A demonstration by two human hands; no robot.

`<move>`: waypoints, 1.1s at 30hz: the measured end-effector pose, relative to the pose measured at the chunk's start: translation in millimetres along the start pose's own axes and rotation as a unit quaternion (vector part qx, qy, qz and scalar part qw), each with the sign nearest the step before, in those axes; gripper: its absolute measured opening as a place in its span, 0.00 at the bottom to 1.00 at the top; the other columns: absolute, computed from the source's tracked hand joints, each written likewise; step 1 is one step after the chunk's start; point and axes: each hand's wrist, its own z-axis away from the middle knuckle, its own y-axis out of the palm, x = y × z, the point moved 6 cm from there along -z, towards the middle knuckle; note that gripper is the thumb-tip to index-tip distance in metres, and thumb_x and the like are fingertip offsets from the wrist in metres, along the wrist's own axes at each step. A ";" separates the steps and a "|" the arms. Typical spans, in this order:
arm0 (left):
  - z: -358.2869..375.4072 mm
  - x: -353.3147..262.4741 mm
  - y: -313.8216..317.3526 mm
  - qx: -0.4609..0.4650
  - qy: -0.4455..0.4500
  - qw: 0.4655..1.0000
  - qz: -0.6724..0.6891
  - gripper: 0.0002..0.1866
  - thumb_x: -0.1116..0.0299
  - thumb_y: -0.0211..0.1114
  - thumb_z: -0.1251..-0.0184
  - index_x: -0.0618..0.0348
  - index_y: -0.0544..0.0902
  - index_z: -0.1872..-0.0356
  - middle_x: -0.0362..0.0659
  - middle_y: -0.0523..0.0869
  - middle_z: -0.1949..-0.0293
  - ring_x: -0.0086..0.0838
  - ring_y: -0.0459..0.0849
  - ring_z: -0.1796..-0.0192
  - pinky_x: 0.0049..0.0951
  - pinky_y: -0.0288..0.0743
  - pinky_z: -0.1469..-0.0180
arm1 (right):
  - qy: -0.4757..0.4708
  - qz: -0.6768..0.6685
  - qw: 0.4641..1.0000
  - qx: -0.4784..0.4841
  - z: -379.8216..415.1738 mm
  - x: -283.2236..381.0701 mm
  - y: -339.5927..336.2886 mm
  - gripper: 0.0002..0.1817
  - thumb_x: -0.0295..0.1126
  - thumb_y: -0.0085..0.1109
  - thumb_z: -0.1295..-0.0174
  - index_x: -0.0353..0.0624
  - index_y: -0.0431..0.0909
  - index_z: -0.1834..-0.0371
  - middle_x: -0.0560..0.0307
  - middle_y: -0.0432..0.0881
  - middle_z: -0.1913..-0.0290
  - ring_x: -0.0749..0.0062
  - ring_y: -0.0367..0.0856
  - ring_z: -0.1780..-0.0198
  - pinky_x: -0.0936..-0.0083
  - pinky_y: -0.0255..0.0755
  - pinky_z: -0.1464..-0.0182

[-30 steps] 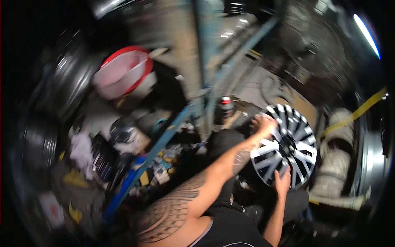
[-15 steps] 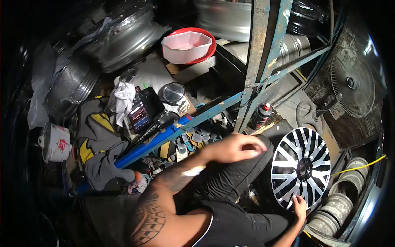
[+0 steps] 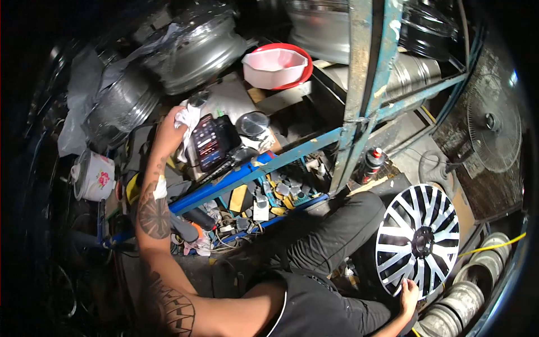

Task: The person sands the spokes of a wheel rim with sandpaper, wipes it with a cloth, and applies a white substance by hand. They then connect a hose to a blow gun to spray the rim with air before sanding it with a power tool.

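My left hand [image 3: 169, 132] is closed on a crumpled white cloth [image 3: 188, 119] on the cluttered shelf. Just right of the cloth lies a phone [image 3: 206, 144] with a lit screen, beside a dark case and a round lidded container [image 3: 252, 123]. Down at the right, my right hand [image 3: 410, 293] grips the lower edge of a black and silver multi-spoke wheel rim [image 3: 387, 247]. The rim stands tilted by my knee, its spoked face toward me. The fingers behind its edge are hidden.
A blue metal frame [image 3: 303, 147] crosses between my legs and the shelf. Small parts [image 3: 281, 194] fill a tray below it. A red-capped bottle [image 3: 372, 163], a fan [image 3: 494, 123], pale basins [image 3: 275, 66], a floral pot [image 3: 95, 175] and metal rims [image 3: 196, 56] stand around.
My left hand has swung from above my knee leftward to the shelf and taken hold of the white cloth. My right hand stays on the wheel rim. The view has shifted slightly.
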 end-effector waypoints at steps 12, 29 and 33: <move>87.8 -19.7 -194.1 -0.382 -0.062 0.863 -0.325 0.15 0.72 0.65 0.37 0.53 0.88 0.50 0.53 0.87 0.47 0.54 0.81 0.38 0.49 0.76 0.39 | -0.020 -0.027 0.999 0.016 -12.9 -39.5 -0.6 0.18 0.38 0.61 0.23 0.29 0.84 0.49 0.61 0.84 0.65 0.80 0.77 0.65 0.79 0.71 0.62; 50.6 -65.9 14.2 0.107 0.029 0.954 -0.280 0.70 0.33 0.81 0.54 0.37 0.46 0.13 0.60 0.48 0.15 0.63 0.44 0.15 0.62 0.38 0.17 | 0.033 -0.015 0.999 0.033 18.1 15.9 -4.3 0.22 0.34 0.61 0.24 0.26 0.79 0.37 0.37 0.88 0.44 0.60 0.86 0.42 0.67 0.75 0.36; 41.2 -61.4 12.2 0.083 0.036 0.949 -0.303 0.68 0.37 0.83 0.54 0.36 0.48 0.13 0.60 0.49 0.16 0.61 0.46 0.15 0.63 0.40 0.18 | 0.026 0.000 0.999 0.036 16.8 11.7 -3.7 0.22 0.35 0.61 0.25 0.26 0.79 0.38 0.38 0.88 0.44 0.59 0.87 0.43 0.67 0.76 0.37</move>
